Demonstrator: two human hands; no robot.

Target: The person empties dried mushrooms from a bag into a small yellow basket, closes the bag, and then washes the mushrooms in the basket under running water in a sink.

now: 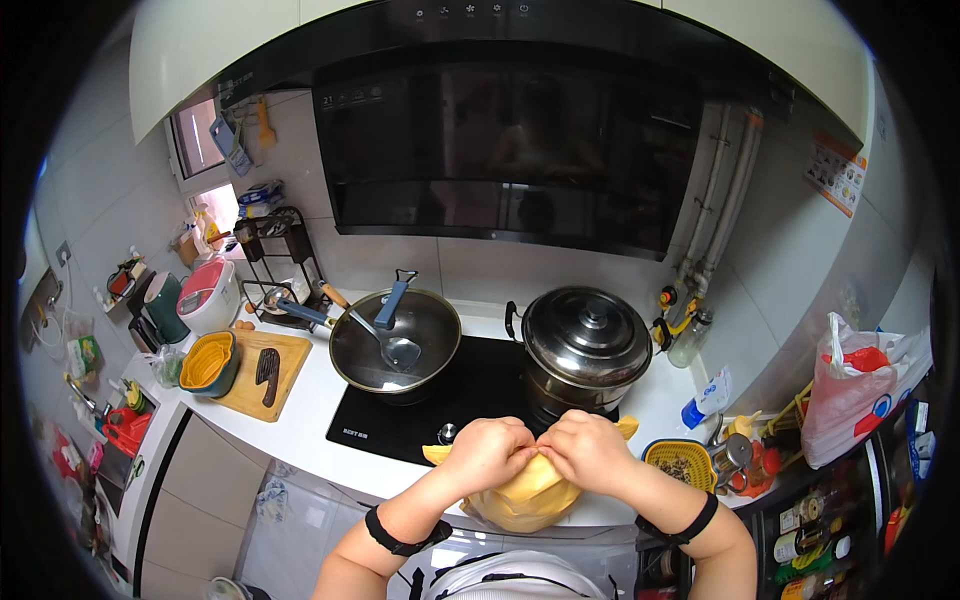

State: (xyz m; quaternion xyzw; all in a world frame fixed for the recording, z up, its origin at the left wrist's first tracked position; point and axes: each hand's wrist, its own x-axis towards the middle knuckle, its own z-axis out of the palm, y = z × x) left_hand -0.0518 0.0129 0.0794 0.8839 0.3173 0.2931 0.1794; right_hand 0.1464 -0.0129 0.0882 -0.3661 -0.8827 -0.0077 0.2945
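A yellow bag [525,502], bulging at its base, is at the front edge of the white counter [405,454], before my chest. My left hand [491,452] pinches the bag's top from the left. Meeting it at the middle, my right hand [589,451] grips the same gathered top, thumbs and fingertips close together. Loose yellow corners stick out beyond both hands. What the bag holds is hidden. Just behind my hands is the black cooktop [480,375], with a knob [447,433] near my left hand.
A lidded wok [442,322] with a spatula [400,354] on its lid stands left; a lidded steel pot [589,352] stands right. A cleaver [268,371] lies on a cutting board [294,360]. Near my right forearm are a yellow basket [675,450] and seasoning containers.
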